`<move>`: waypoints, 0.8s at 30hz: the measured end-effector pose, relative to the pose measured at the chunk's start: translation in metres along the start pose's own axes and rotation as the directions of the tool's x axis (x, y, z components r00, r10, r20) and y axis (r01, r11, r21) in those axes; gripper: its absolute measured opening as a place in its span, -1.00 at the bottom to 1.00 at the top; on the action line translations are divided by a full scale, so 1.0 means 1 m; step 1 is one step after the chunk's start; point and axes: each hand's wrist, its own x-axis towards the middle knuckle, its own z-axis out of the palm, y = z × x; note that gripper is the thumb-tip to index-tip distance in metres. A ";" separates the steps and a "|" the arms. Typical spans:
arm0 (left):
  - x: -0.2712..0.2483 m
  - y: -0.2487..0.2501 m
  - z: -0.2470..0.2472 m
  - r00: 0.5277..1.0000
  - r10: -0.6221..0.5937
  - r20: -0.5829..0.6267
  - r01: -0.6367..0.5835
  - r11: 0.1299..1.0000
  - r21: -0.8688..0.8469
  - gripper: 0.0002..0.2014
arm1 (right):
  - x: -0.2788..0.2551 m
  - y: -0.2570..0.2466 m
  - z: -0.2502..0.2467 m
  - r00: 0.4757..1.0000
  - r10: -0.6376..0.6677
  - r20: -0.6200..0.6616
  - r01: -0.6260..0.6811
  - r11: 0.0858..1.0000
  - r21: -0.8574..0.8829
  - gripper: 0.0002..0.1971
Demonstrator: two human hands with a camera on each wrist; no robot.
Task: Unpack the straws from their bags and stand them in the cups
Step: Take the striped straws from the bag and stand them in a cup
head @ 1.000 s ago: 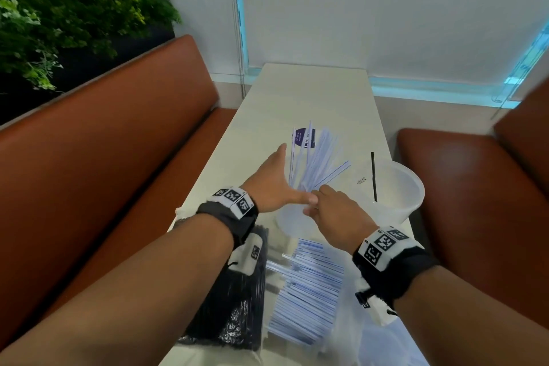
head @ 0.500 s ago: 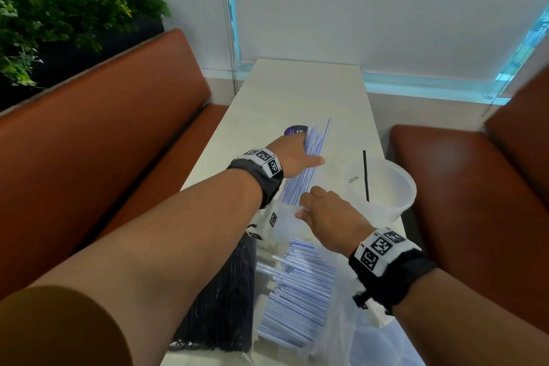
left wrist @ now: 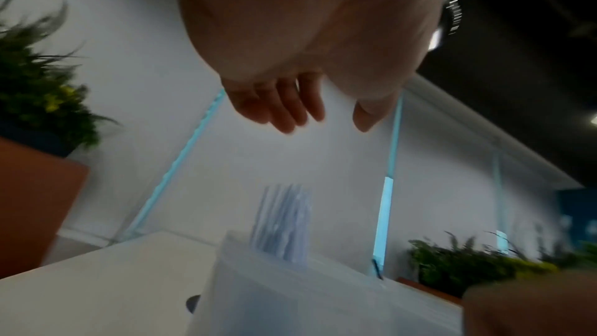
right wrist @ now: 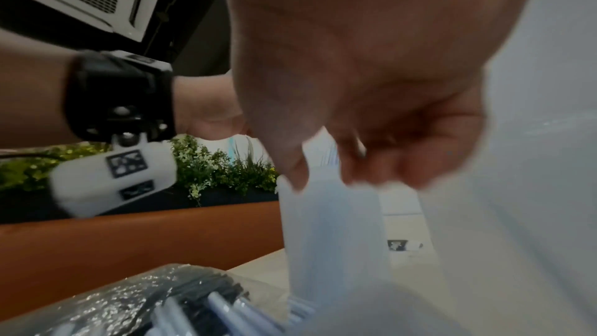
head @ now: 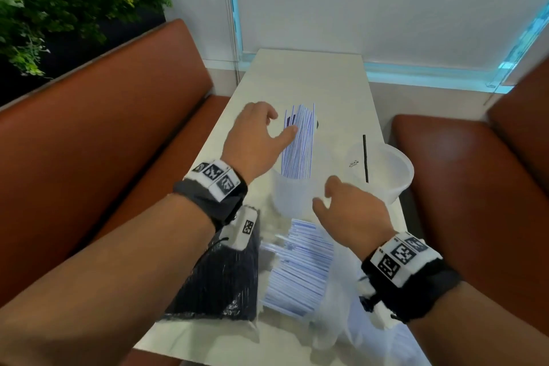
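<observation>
Head: the white straws point(head: 298, 145) stand upright in the cup point(head: 289, 196) – just right of the spread left hand point(head: 255, 140), just ahead of the loosely curled right hand point(head: 350, 211).

Left wrist: fingers point(left wrist: 284, 109) relaxed above the straws.

Right wrist: right hand empty, beside the cup.

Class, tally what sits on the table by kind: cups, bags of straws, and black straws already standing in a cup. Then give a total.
Cups: 2, the near cup and the far cup
Bags of straws: 2, the black bag and the white bag
Black straws standing: 1, the black straw
Total: 5

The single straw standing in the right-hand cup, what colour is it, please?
Black; the single straw shows best in the head view.
</observation>
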 end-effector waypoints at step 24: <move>-0.121 0.027 0.082 0.506 0.128 0.853 -0.708 0.626 0.327 -0.65 | -0.024 0.024 0.001 0.948 0.112 0.297 -0.159 0.978 0.136 -0.55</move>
